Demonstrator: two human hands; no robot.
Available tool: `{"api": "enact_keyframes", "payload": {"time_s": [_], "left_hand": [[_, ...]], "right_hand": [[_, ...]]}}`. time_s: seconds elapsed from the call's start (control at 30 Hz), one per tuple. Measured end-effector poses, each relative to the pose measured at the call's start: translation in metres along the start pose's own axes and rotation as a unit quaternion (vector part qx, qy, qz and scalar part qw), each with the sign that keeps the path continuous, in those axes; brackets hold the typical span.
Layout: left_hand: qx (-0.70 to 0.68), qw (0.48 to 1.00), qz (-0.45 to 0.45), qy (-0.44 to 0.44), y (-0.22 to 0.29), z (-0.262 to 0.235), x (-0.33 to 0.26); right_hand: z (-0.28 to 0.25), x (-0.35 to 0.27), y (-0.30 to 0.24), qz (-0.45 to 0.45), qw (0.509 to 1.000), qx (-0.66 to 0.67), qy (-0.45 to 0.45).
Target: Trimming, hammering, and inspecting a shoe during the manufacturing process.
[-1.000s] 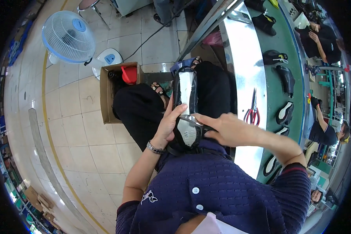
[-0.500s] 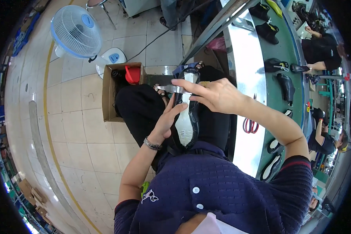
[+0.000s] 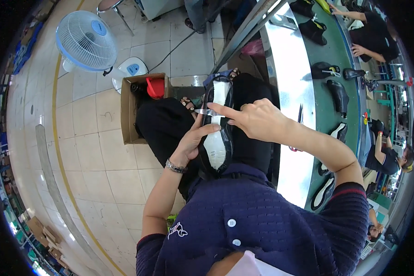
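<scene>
A black shoe upper with a white, soleless underside (image 3: 215, 149) lies bottom up and lengthwise over my lap. My left hand (image 3: 192, 141) grips its left side, thumb resting across the white strip. In my right hand (image 3: 262, 120) is a knife, its shiny metal blade (image 3: 204, 112) pointing left across the middle of the shoe. The right index finger stretches along the blade, and the other fingers curl round a handle that I cannot see. The blade lies close to the shoe's edge; whether it touches is unclear.
On the right runs a steel ledge (image 3: 295, 175) beside a green conveyor belt (image 3: 322, 50) carrying black shoes (image 3: 338, 97). Red-handled scissors (image 3: 295, 149) lie on the ledge, mostly behind my forearm. A cardboard box (image 3: 126, 110) and a fan (image 3: 86, 41) stand left. Co-workers (image 3: 375, 37) sit beyond the belt.
My right hand and the blade have shifted slightly down and right along the shoe. My left hand keeps its grip. A co-worker's hand now reaches over the belt at the far right.
</scene>
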State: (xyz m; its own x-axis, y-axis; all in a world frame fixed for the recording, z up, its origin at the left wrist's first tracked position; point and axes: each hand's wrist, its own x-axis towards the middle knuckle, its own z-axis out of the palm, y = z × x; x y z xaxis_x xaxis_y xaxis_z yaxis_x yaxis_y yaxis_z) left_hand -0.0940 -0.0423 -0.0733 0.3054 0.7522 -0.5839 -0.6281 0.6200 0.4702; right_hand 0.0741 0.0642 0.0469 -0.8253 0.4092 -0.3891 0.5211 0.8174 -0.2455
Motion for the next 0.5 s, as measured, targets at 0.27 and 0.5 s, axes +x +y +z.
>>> {"api": "enact_keyframes", "payload": {"time_s": [0.27,0.5], "left_hand": [[0.015,0.996,0.056,-0.072,-0.018,-0.012,-0.004],[-0.221,0.968,0.047,-0.105,-0.064,-0.019,-0.016]], "right_hand": [[0.02,-0.015,-0.003,0.022,0.999,0.038,-0.003],[0.013,-0.05,-0.025,-0.066,0.996,-0.057,-0.003]]}}
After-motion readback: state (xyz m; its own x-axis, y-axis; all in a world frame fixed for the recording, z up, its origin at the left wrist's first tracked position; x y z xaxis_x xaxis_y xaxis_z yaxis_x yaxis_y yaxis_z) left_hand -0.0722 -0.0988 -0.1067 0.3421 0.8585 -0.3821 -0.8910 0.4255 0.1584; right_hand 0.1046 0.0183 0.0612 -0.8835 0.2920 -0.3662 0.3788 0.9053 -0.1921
